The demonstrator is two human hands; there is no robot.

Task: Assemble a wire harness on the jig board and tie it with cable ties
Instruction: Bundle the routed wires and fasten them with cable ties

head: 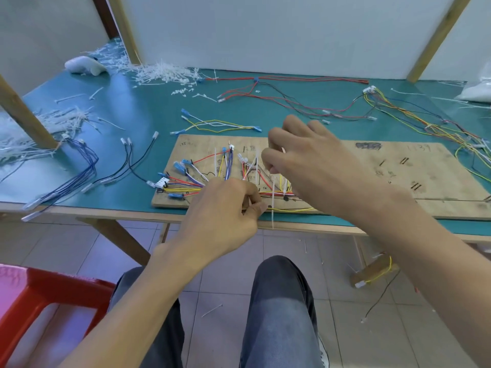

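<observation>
A wooden jig board [372, 168] lies at the table's near edge. On its left part a wire harness [196, 179] of red, yellow, blue and white wires fans out, with several white cable ties [272, 205] standing or hanging from it. My left hand [225, 208] is over the board's front edge, its fingers curled and pinching a thin white cable tie at the bundle. My right hand [300, 160] hovers above the harness with fingers curled around a white tie tail. The wires under both hands are hidden.
Loose wire sets lie on the green table [132, 107]: blue wires [79, 166] at left, red wires [279, 94] at the back, a multicolour bundle [438, 128] at right. Piles of cut white ties [164, 73] sit at back left. A red stool [39, 301] stands on the floor.
</observation>
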